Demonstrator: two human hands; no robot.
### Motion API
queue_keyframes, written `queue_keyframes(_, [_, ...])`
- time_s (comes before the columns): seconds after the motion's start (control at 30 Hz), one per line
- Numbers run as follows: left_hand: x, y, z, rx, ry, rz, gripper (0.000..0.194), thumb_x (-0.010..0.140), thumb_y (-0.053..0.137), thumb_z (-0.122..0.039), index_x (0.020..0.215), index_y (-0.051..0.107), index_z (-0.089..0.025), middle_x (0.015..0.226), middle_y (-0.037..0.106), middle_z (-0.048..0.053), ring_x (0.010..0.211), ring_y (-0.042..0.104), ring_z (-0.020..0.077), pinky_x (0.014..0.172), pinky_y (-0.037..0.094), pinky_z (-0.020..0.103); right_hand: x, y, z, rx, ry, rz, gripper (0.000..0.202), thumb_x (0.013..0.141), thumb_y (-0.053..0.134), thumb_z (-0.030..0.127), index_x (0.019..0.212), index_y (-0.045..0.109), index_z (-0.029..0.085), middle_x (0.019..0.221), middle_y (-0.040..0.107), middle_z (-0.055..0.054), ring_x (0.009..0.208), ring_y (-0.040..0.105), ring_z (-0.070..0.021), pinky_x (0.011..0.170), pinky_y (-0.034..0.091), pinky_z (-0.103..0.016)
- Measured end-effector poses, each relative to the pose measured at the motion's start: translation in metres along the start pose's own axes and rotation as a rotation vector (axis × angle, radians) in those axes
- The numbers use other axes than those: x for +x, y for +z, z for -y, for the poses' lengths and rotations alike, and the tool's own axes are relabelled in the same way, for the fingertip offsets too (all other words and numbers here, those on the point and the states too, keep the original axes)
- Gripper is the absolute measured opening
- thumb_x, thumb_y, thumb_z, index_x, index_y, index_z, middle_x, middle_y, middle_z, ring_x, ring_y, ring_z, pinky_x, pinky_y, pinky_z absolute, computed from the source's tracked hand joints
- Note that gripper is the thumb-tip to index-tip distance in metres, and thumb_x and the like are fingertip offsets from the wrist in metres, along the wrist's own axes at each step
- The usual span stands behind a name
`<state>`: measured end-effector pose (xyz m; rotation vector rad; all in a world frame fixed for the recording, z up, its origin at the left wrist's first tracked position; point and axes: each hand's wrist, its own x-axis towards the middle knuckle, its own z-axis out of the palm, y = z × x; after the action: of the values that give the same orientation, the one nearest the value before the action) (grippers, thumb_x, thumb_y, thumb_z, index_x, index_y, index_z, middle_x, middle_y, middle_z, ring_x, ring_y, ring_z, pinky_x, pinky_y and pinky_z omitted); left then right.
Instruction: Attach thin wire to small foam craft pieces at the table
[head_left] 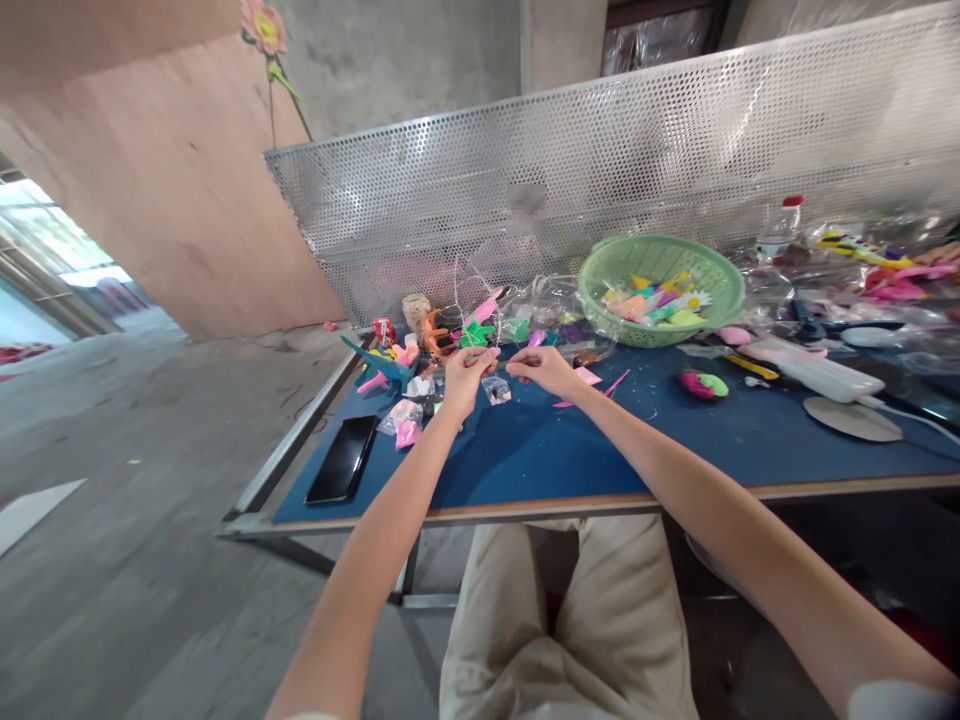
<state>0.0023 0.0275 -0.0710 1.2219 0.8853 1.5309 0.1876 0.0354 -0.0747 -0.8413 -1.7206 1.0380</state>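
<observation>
My left hand point(466, 375) is closed in a pinch above the blue tabletop point(547, 455), its fingertips pointing right. A thin white strand point(457, 285) rises in a loop just behind it; whether the fingers grip it I cannot tell. A short gap away, my right hand point(544, 370) also pinches, thumb and forefinger together, on something too small to name. Below and between the hands lies a small clear plastic bag point(496, 390). A green star-shaped piece point(477, 333) and an orange clay-like figure point(433, 335) sit beyond my left hand.
A black phone point(342, 460) lies at the left front edge. Behind my right hand stands a green basket point(660, 260) with colourful pieces. A white glue-gun-like tool point(817, 368) with a cable and a bottle point(780, 230) are at right. A perforated metal screen point(420, 190) borders the back.
</observation>
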Motion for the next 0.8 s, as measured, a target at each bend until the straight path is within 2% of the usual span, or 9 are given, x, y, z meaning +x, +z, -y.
queue_keyframes(0.17, [-0.004,0.005,0.004,0.022,0.026,0.011,0.035,0.066,0.085,-0.042,0.083,0.066,-0.017,0.077,0.07,0.0,0.072,0.066,0.0124,0.075,0.055,0.029,-0.001,0.014,0.004,0.038,0.024,-0.005,0.033,0.069,0.08,0.049,0.079,0.072,0.018,0.07,0.07,-0.002,0.059,0.059,-0.0122,0.059,0.049,-0.027])
queue_keyframes(0.27, [-0.004,0.005,0.006,0.016,0.015,0.042,0.036,0.065,0.086,-0.042,0.082,0.067,-0.017,0.077,0.068,-0.001,0.073,0.065,0.0121,0.075,0.055,0.028,0.0,0.016,0.003,0.092,0.089,-0.035,0.031,0.068,0.081,0.045,0.078,0.071,0.018,0.07,0.07,-0.002,0.058,0.059,-0.0115,0.058,0.048,-0.026])
queue_keyframes(0.4, [-0.004,0.004,0.007,0.029,0.019,0.073,0.037,0.064,0.087,-0.043,0.082,0.067,-0.017,0.08,0.067,-0.001,0.075,0.064,0.0125,0.076,0.056,0.028,0.0,0.018,0.001,0.137,0.128,-0.007,0.027,0.068,0.079,0.041,0.078,0.069,0.018,0.068,0.068,0.001,0.056,0.057,-0.0103,0.058,0.047,-0.026])
queue_keyframes(0.5, [-0.004,0.003,0.007,0.065,-0.001,0.095,0.039,0.065,0.086,-0.045,0.082,0.065,-0.017,0.079,0.067,0.0,0.075,0.065,0.0131,0.076,0.056,0.029,-0.001,0.019,0.003,0.127,0.11,0.006,0.023,0.071,0.076,0.039,0.075,0.065,0.019,0.063,0.063,0.003,0.055,0.054,-0.0104,0.056,0.045,-0.026])
queue_keyframes(0.63, [-0.005,0.002,0.004,0.107,-0.026,0.191,0.041,0.071,0.081,-0.051,0.089,0.061,-0.02,0.076,0.065,-0.002,0.072,0.064,0.0132,0.076,0.056,0.03,-0.003,0.018,0.006,0.051,0.047,0.079,0.024,0.077,0.07,0.042,0.076,0.06,0.02,0.058,0.056,0.005,0.054,0.05,-0.011,0.055,0.04,-0.027])
queue_keyframes(0.8, [-0.005,0.001,-0.001,0.157,0.036,0.241,0.036,0.08,0.074,-0.052,0.09,0.057,-0.022,0.074,0.06,-0.003,0.07,0.06,0.0117,0.075,0.056,0.028,-0.004,0.018,0.005,-0.043,-0.017,0.104,0.024,0.082,0.065,0.044,0.079,0.057,0.021,0.062,0.053,0.005,0.057,0.05,-0.0119,0.057,0.039,-0.027])
